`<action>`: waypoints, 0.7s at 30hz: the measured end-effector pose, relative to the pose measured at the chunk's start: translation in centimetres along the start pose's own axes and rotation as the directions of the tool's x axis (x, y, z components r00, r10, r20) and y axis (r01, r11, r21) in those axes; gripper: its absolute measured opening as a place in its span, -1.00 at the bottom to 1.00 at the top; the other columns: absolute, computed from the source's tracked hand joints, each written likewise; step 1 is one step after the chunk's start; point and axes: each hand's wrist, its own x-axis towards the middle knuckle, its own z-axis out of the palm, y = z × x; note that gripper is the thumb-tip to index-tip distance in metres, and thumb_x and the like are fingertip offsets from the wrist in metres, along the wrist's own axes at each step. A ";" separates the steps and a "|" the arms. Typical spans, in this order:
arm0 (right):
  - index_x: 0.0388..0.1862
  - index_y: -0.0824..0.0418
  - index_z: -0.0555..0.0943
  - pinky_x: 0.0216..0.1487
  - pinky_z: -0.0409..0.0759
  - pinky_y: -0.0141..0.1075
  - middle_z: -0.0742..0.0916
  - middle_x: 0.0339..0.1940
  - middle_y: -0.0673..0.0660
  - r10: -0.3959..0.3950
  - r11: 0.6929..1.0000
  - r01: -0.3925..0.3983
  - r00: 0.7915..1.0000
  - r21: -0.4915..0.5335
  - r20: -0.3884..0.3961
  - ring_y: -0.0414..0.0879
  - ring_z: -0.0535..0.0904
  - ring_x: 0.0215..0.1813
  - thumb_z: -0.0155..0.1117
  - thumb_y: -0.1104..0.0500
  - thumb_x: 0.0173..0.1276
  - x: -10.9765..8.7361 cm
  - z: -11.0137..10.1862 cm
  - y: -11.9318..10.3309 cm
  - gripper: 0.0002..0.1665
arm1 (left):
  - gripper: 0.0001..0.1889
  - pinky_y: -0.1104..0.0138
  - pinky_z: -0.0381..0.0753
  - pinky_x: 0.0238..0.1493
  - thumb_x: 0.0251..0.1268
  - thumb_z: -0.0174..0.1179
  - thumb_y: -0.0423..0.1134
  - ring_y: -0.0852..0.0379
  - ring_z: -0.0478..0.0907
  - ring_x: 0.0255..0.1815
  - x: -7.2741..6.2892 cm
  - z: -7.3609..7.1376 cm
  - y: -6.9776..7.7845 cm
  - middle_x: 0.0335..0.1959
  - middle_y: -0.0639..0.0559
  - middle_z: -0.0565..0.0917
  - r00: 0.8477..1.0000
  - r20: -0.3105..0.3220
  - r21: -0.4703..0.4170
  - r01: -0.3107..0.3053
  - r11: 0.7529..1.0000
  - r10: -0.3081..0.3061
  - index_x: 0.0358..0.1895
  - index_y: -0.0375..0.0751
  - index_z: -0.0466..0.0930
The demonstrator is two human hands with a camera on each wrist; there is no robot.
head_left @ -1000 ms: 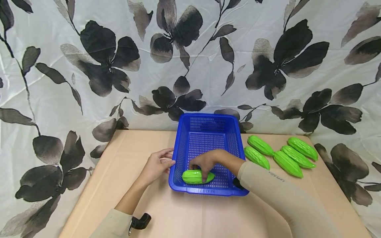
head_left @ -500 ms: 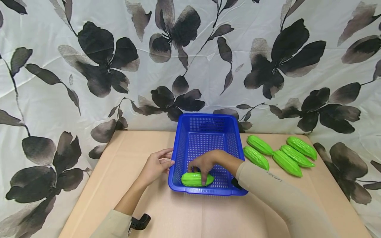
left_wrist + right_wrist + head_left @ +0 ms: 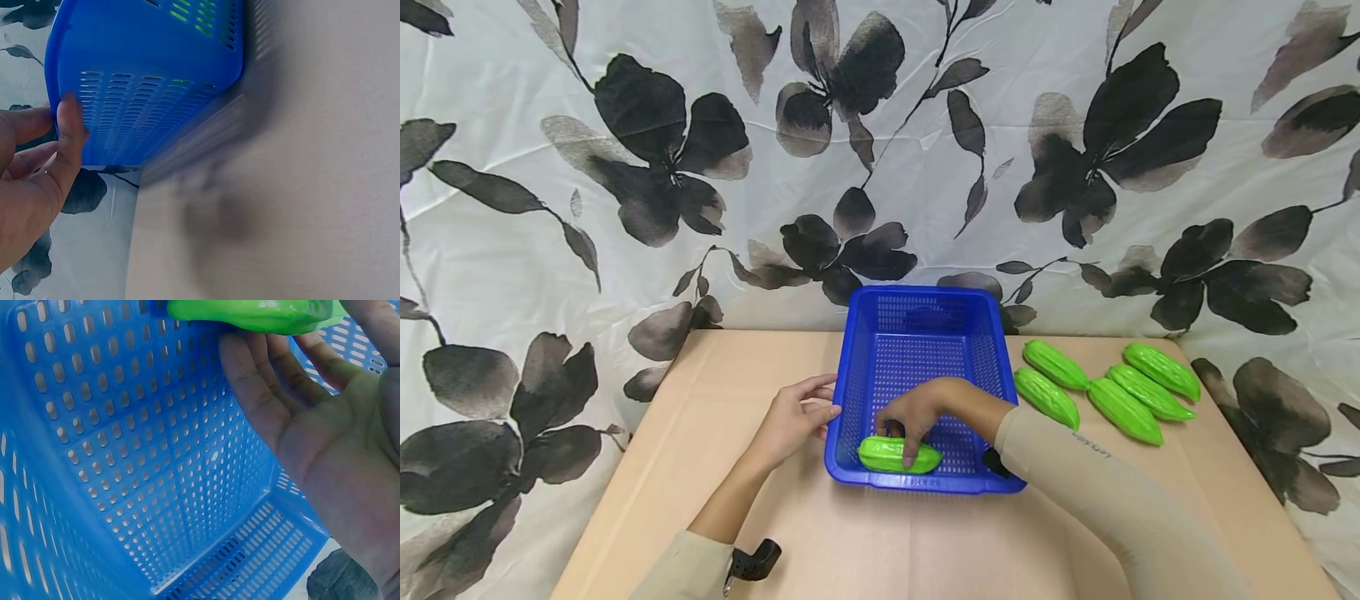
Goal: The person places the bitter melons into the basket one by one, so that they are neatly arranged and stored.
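Observation:
A glossy green ridged gourd lies crosswise at the near end of the blue plastic basket. My right hand reaches down into the basket and grips this gourd, thumb on the near side and fingers on the far side. In the right wrist view the fingertips are right at the underside of the gourd. My left hand holds the basket's left rim; in the left wrist view a digit lies on the outer wall of the basket, with other fingers at the rim.
Several similar green gourds lie on the table to the right of the basket. A floral cloth hangs behind the table. A black wrist device sits at the left sleeve.
The gourd under my right hand has shifted slightly towards the basket's near wall, and the thumb sits a little further left on it. My left hand stays at the rim.

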 end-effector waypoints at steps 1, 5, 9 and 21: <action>0.16 0.07 0.54 -0.11 0.70 -0.44 0.65 -0.09 -0.02 -0.003 1.000 0.003 1.000 -0.006 0.001 -0.24 0.56 -0.09 0.66 0.11 0.15 0.0 0.0 0.0 -0.36 | -0.43 0.28 0.84 -0.42 0.36 0.26 -0.54 0.16 0.74 -0.35 0.0 0.0 0.0 0.04 -0.39 0.64 1.000 0.001 -0.001 -0.001 1.000 0.001 0.43 -0.44 0.41; 0.13 0.07 0.54 -0.12 0.70 -0.44 0.66 -0.12 -0.03 -0.016 1.000 0.016 1.000 -0.011 0.018 -0.24 0.57 -0.12 0.65 0.10 0.16 0.2 0.0 0.1 -0.39 | -0.43 0.29 0.84 -0.43 0.35 0.27 -0.55 0.16 0.74 -0.36 0.1 0.0 0.1 0.03 -0.39 0.65 1.000 -0.003 0.005 0.001 1.000 -0.001 0.42 -0.44 0.42; 0.14 0.09 0.55 -0.11 0.69 -0.44 0.67 -0.12 -0.01 -0.017 1.000 0.018 0.999 -0.012 0.029 -0.24 0.58 -0.12 0.64 0.11 0.17 0.3 -0.1 0.0 -0.40 | -0.43 0.28 0.84 -0.43 0.35 0.27 -0.55 0.14 0.74 -0.36 0.0 0.0 0.1 0.04 -0.42 0.64 1.000 0.003 0.010 -0.005 1.000 0.005 0.42 -0.47 0.41; 0.32 0.12 0.52 0.03 0.68 -0.43 0.69 -0.03 0.00 -0.007 1.000 0.007 1.000 -0.023 0.027 -0.24 0.60 -0.03 0.63 0.05 0.19 0.0 -0.6 0.0 -0.25 | -0.43 0.30 0.83 -0.44 0.35 0.27 -0.54 0.10 0.74 -0.36 0.1 0.0 0.2 0.03 -0.38 0.65 1.000 -0.007 0.006 0.011 1.000 -0.011 0.42 -0.43 0.42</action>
